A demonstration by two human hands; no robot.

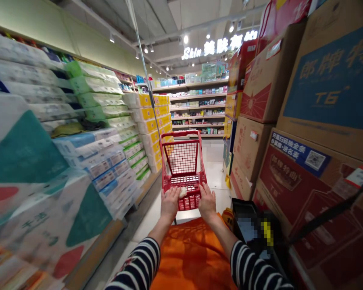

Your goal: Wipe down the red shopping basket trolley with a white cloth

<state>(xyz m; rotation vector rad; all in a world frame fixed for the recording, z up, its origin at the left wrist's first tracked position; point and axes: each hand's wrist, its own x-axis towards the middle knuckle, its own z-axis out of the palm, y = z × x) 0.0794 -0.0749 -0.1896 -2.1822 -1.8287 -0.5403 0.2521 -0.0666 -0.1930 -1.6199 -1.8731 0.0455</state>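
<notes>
A red shopping cart with a wire-grid seat panel stands upright in front of me in the aisle. My left hand is closed over the left side of its near end. On the right side of that same end, my right hand grips with its fingers bent over the top. A small crumpled whitish thing, perhaps a cloth, is beside my left thumb; whether my left hand also pinches it I cannot tell. The undersides of both hands' grips are hidden.
Stacked tissue packs on low pallets line the left side, with yellow-and-white packs farther along. Tall cardboard cartons border the right, and a black bin-like container stands low beside them. Product shelves cross the far end.
</notes>
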